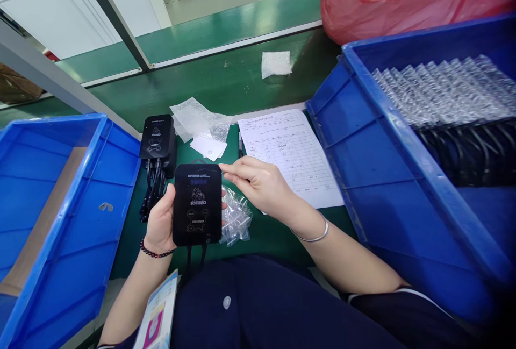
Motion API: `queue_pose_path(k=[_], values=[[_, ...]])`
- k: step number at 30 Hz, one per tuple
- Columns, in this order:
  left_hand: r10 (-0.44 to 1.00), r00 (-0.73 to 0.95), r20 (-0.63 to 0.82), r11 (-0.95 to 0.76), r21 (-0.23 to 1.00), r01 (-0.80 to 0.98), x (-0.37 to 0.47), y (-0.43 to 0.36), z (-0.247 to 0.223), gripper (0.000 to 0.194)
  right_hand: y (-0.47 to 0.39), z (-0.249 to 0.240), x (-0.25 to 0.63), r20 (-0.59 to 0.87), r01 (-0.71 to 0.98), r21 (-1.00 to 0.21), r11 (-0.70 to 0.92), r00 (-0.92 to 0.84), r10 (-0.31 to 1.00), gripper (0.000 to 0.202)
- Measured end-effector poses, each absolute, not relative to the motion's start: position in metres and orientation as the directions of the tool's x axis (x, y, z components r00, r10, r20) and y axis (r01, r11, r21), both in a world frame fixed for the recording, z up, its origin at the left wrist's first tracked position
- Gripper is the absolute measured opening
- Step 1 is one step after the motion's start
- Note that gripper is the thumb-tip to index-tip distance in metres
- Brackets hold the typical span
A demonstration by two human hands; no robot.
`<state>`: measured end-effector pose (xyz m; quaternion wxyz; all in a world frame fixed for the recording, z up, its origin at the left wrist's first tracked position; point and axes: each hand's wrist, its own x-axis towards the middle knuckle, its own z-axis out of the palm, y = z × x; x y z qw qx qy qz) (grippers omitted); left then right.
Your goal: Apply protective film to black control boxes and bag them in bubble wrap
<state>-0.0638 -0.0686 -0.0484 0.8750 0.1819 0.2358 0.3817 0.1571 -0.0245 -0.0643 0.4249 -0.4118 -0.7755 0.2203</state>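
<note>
My left hand [160, 222] is closed around a black RHINO controller box [197, 257], its front panel facing up and cables hanging from its lower edge. Thumb and forefinger of my right hand [264, 183] are pinched together at the box's upper right corner; whatever is between them is too small to make out. Another black RHINO controller [156, 136] rests on the green bench to the left, with its cables bundled below it. Crumpled clear plastic film [237, 222] lies just behind and right of the held box.
Blue bins stand on the left [116, 193] and right [387, 193]; the right one holds wrapped items [447, 91]. A printed form [294, 161], a pen [241, 144], white foam sheets [197, 118] and a foam pouch [276, 64] lie on the bench. A red bag [363, 15] sits behind.
</note>
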Motion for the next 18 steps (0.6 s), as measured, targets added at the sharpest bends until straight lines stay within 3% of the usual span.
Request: queue_pose_path(k=[18], values=[[0.753, 0.593, -0.284, 0.642, 0.511, -0.571, -0.0640, -0.0698, -0.0476, 0.067, -0.0244, -0.0663, 0.1545, 0.438, 0.378, -0.770, 0.515, -0.274, 0.856, 0.025]])
